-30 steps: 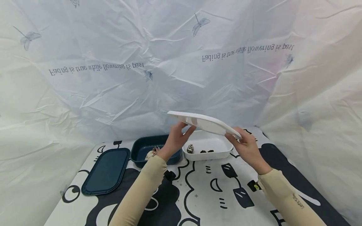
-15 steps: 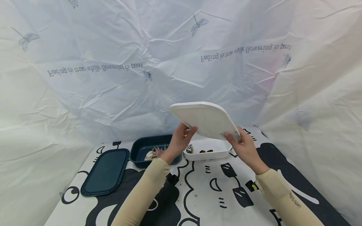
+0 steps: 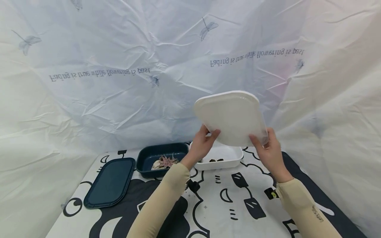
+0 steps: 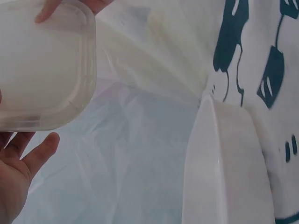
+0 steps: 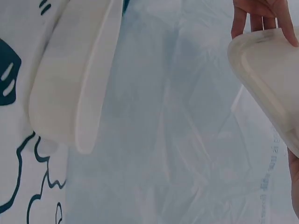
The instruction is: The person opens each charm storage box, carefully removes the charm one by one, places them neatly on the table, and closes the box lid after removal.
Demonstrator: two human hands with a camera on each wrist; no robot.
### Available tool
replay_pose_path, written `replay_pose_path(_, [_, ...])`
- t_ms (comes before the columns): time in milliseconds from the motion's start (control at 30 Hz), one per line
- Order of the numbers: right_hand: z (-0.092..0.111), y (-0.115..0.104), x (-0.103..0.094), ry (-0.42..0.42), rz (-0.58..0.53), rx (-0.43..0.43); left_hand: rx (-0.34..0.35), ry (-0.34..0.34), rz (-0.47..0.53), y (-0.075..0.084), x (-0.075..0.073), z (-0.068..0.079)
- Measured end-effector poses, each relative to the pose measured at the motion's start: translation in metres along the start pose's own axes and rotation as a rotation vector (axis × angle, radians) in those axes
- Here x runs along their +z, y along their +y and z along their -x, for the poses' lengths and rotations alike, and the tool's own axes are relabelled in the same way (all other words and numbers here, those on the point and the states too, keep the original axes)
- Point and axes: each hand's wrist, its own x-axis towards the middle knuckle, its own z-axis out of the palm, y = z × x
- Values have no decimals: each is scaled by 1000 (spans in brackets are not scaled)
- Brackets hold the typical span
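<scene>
White lid (image 3: 233, 119), white box (image 3: 220, 164), dark-blue box (image 3: 148, 172), dark-blue lid (image 3: 110, 181), black-and-white printed cloth (image 3: 214, 205), beige sleeves (image 3: 160, 201)

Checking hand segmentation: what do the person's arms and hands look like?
Left hand and right hand bare. Left sleeve and right sleeve cream; the right has a small dark marking, unreadable. A black device shows by each cuff, the right one with a yellow-green spot.

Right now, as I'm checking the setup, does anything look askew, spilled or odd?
The writing on the wrinkled sheet behind looks flipped, which is odd. The white lid tilts, but the left hand and right hand hold it. No spill shows.
</scene>
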Motion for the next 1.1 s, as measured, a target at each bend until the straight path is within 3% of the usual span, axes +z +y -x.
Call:
replay_pose_path(333, [-2,10,-30,166,-6,87,59,40,112,11,41,-21])
replay_pose_path(500, [-2,17,-43,266,-19,94,99,114,190,14,61,-27])
replay_pose_path(700, [0,24,-54,374,-9,208,108,176,291,16,86,-27])
replay_pose_path(767, [0,27,-57,399,-72,245,99,178,299,16,94,-25])
replay_pose_path(933, [0,36,-65,389,-108,329,77,157,312,14,109,-23])
replay_pose_path(1100, [5,47,-71,347,36,439,22,131,325,7,121,-24])
